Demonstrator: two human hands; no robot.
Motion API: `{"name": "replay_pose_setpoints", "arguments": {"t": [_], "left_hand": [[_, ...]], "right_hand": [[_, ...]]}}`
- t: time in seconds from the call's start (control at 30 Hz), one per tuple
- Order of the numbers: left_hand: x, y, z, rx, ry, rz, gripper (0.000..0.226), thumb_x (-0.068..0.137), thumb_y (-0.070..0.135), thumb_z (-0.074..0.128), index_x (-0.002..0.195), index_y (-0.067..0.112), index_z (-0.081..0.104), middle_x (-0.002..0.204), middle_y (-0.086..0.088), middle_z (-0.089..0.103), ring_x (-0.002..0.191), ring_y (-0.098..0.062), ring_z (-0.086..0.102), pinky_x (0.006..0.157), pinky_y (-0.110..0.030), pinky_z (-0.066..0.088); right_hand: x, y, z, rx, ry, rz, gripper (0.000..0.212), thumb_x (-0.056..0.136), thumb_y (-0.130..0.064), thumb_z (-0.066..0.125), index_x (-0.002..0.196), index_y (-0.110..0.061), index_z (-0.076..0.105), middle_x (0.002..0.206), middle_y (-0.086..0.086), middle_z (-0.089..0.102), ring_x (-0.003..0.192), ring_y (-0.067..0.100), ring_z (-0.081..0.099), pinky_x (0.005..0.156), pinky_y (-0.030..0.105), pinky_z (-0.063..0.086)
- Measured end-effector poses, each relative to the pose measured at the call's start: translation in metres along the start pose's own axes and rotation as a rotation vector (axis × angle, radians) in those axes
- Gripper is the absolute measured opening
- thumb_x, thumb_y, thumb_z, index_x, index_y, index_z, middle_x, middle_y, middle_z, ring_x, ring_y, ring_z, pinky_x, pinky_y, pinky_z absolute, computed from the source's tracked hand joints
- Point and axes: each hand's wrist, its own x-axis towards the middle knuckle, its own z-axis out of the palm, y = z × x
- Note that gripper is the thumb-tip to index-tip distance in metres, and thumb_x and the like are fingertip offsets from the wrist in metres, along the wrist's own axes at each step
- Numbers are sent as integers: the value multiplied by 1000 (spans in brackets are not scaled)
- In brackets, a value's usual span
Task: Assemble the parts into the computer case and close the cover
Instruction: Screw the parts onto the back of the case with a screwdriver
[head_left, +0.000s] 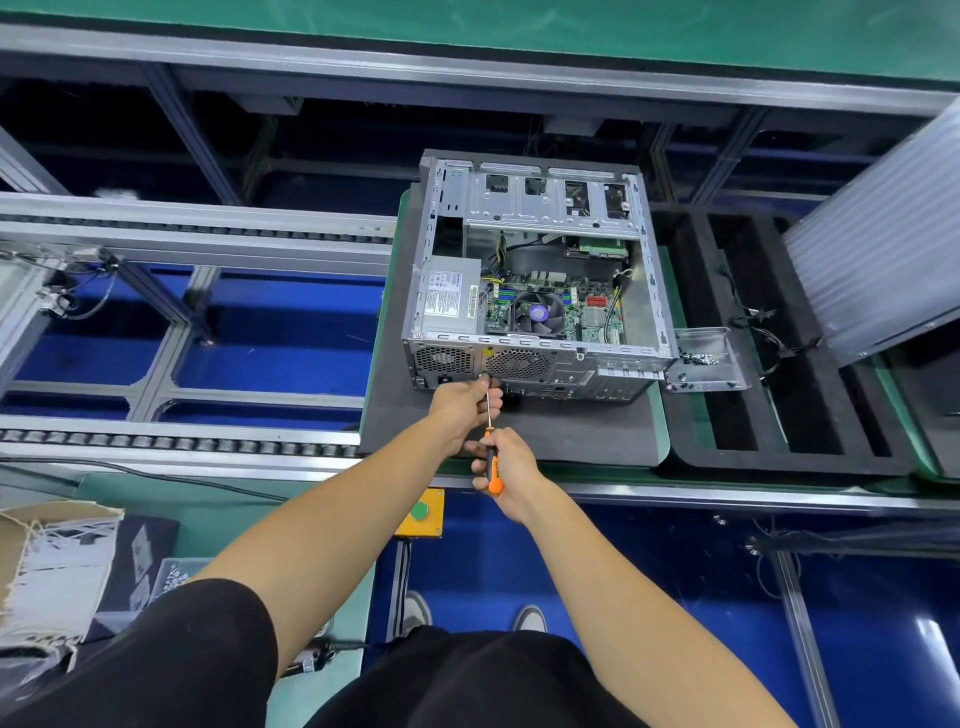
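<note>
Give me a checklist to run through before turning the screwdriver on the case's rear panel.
1. Right hand grips the screwdriver handle: ok.
2. Left hand steadies the shaft near the tip: ok.
3. Tip seated in a screw head: cannot tell, fingers hide it.
4. Case lies flat on the mat: ok.
5. Spare screws within reach in the tray: ok.
6. Cover fitted: not ok, the case is open.

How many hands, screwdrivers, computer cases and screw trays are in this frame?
Hands: 2, left hand and right hand
Screwdriver: 1
Computer case: 1
Screw tray: 1
Total: 5
</note>
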Motion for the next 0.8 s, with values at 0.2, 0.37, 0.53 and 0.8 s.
{"name": "replay_pose_setpoints", "arguments": {"t": [0.2,0.37,0.53,0.8], "left_hand": [[-7,5,-3,4,-53,-9,31,104,21,56,113,-5,67,81,-11,68,64,-15,67,58,-24,59],[-16,-1,-14,30,-147,-26,24,105,19,54,113,2,69,91,-12,74,73,-17,73,61,-25,60],[-17,-1,-20,151,-111,18,13,101,18,61,105,14,73,93,-7,78,81,-14,76,61,-34,62],[-13,-1,-16,186,-46,79,14,97,15,68,105,5,74,81,-8,75,66,-14,70,58,-26,57]], "right_hand": [[2,3,6,-15,8,-26,16,96,-1,43,95,-10,56,84,6,62,50,8,48,38,20,30],[2,7,9,64,77,-35,13,98,-4,53,90,-6,63,75,5,70,50,8,56,36,19,32],[-2,6,6,121,56,19,17,99,-19,52,88,-12,64,80,7,77,52,15,65,39,18,33],[4,13,6,-42,178,-89,19,99,-16,56,86,-6,65,69,6,71,45,10,55,39,21,37]]}}
